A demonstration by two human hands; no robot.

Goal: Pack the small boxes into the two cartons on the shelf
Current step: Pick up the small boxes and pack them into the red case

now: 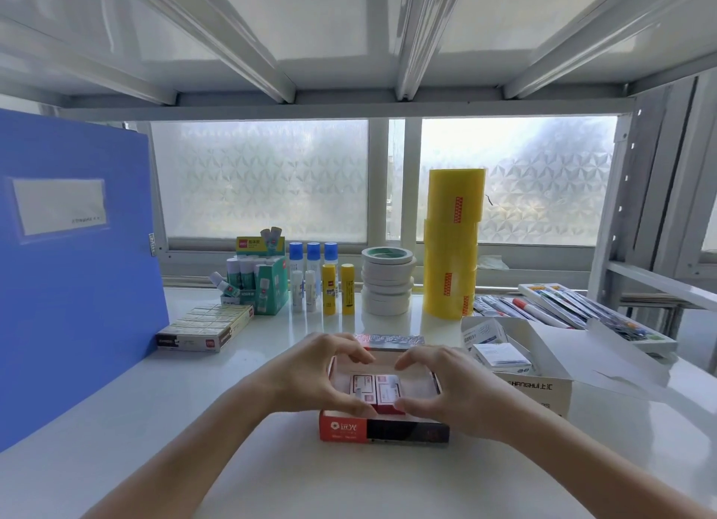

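Left hand (310,375) and right hand (446,386) both pinching small boxes (374,394) inside red carton (384,431), white carton (543,386) right of hands

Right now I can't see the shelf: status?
Both hands, left hand and right hand, on small boxes inside red carton. White carton open alongside. Nothing blocking.

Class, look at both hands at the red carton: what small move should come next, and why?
Probably press the two small red boxes down flat and slide them into the near corner of the red carton. Both the left hand and right hand pinch them, they look not yet seated, and bare carton floor shows beside them.
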